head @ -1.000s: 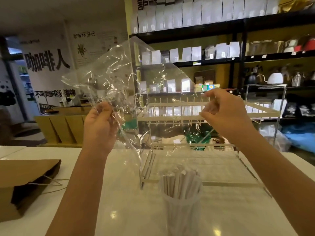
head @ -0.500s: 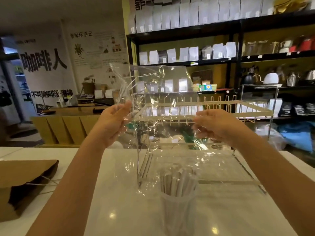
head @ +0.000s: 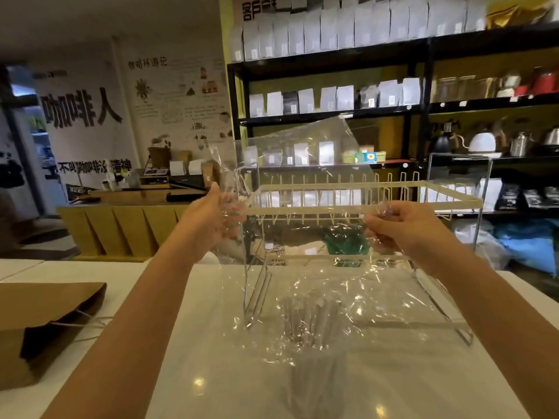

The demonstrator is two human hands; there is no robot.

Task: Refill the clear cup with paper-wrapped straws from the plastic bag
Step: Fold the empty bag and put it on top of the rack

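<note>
— Above the white counter, both hands are up: the left hand pinches one edge of the clear plastic bag, and the right hand is closed on the other.

— And the cup?

— The clear cup of paper-wrapped straws stands on the counter, blurred behind the hanging bag, before the wire rack.

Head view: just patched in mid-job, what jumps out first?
The clear plastic bag, stretched between the left hand and right hand at centre frame, looks empty. Below it on the white table, blurred through the film, stands the clear cup with paper-wrapped straws. A wire rack stands behind.
</note>
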